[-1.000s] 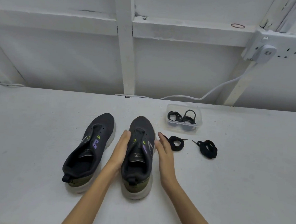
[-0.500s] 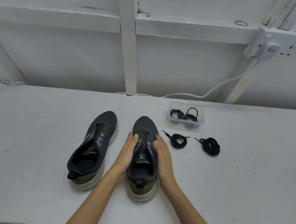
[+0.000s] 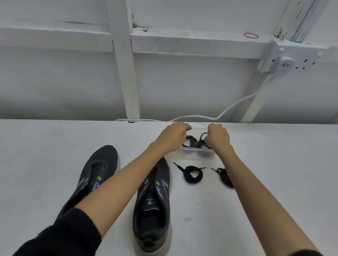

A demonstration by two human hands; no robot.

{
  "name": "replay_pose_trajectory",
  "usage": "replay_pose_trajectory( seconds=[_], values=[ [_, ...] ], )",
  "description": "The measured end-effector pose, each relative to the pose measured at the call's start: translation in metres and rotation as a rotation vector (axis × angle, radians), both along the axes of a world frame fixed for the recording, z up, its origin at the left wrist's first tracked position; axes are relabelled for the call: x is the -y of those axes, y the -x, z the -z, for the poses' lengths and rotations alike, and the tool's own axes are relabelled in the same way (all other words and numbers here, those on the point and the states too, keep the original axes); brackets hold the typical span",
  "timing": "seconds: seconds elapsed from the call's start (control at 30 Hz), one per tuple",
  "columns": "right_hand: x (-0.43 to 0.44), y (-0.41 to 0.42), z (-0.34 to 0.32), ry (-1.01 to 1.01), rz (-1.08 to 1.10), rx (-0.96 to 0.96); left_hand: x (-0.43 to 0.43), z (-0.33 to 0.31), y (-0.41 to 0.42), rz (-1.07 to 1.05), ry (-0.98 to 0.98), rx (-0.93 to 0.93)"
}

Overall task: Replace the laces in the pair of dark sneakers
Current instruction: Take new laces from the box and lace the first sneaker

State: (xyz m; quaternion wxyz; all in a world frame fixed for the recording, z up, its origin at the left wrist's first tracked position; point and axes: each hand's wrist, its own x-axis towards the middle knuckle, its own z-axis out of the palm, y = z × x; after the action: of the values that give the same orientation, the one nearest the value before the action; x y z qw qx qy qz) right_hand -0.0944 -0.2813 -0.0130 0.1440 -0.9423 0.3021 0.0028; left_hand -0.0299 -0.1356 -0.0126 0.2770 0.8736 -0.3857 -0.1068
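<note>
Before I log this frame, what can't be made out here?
All in the head view:
1. Whether the left hand and right hand grip the coiled laces or the container: the hands' backs block the grip.
2. Heel of the sneaker on the left: under the left forearm and sleeve.
3. Loose lace on the right: partly under the right forearm.

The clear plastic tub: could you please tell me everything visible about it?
The clear plastic tub is small, shallow and open-topped, with see-through walls. It sits flat on the white table, toward the back edge, beyond two loose lace bundles. Coiled black laces lie inside. The left hand and right hand curl over its two ends, hiding them; whether they grip the tub or the laces cannot be told.
</note>
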Motion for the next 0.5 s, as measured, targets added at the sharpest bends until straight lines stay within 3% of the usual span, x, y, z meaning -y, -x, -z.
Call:
replay_pose_trajectory(
  seconds=[0.1, 0.23, 0.5],
  values=[
    [-0.003, -0.011, 0.008, 0.079, -0.079, -0.133, 0.033, 0.018, -0.019, 0.124, -0.27, 0.197],
    [0.001, -0.021, 0.022, 0.144, -0.118, -0.231, 0.053, 0.031, -0.024, 0.259, -0.487, 0.361],
    [0.006, -0.02, 0.023, 0.206, -0.162, -0.228, 0.061, 0.031, -0.023, 0.358, -0.662, 0.675]
  ],
)
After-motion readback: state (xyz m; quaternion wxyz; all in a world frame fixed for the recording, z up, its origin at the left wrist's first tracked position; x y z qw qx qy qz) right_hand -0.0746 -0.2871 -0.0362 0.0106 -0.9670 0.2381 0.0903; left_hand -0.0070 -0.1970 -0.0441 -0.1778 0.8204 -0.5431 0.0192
